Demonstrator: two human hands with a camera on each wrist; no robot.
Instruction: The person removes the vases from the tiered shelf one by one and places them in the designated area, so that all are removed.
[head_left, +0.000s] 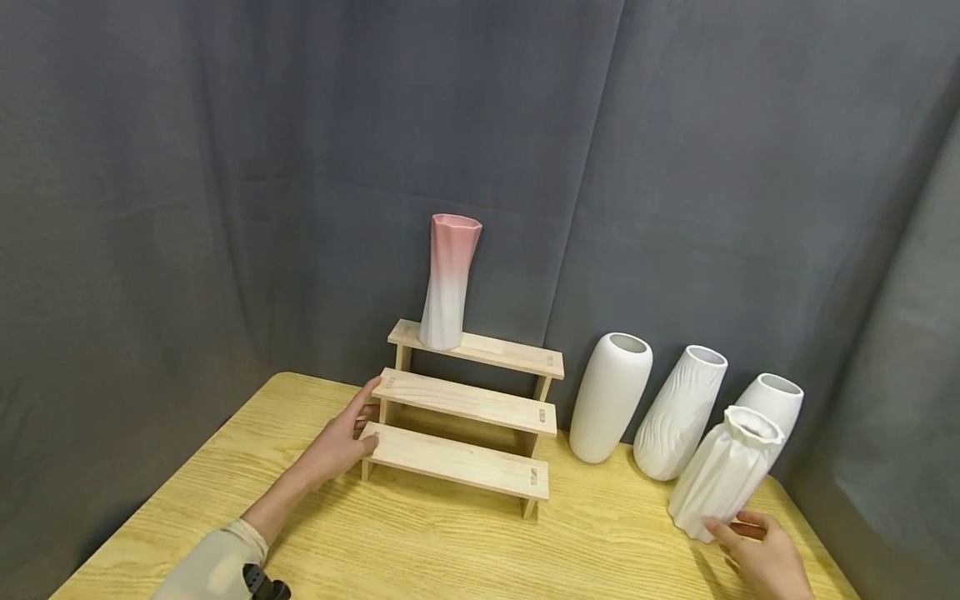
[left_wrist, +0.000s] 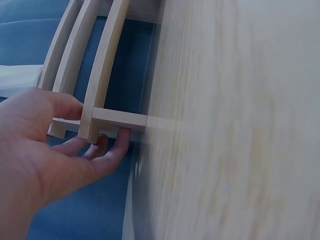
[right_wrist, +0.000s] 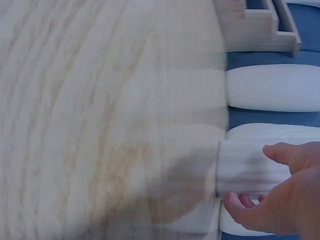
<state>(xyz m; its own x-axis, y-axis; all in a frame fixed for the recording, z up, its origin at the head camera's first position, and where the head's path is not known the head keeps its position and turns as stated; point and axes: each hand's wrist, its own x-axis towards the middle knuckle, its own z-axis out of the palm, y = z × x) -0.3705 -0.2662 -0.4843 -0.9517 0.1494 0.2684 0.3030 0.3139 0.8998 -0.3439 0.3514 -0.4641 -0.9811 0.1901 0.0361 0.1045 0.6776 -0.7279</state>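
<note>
A three-tier wooden display stand [head_left: 465,458] stands on the table, with a pink-and-white vase [head_left: 448,283] upright on its top tier. My left hand [head_left: 341,442] grips the stand's left end, thumb on the lowest tier and fingers by the middle one. In the left wrist view, the hand [left_wrist: 60,150] has its fingers bent round the end of the steps [left_wrist: 102,75]. To the right, my right hand [head_left: 761,550] holds a pleated white vase [head_left: 723,475] low on its body. The right wrist view shows the thumb [right_wrist: 280,152] on one side of it and fingers on the other.
Behind the pleated vase is a plain white vase [head_left: 772,400], partly hidden. A wavy-ribbed white vase [head_left: 678,417] and a smooth rounded white vase [head_left: 609,400] stand between it and the stand. Grey curtain [head_left: 495,125] hangs behind the wood-grain table [head_left: 600,550].
</note>
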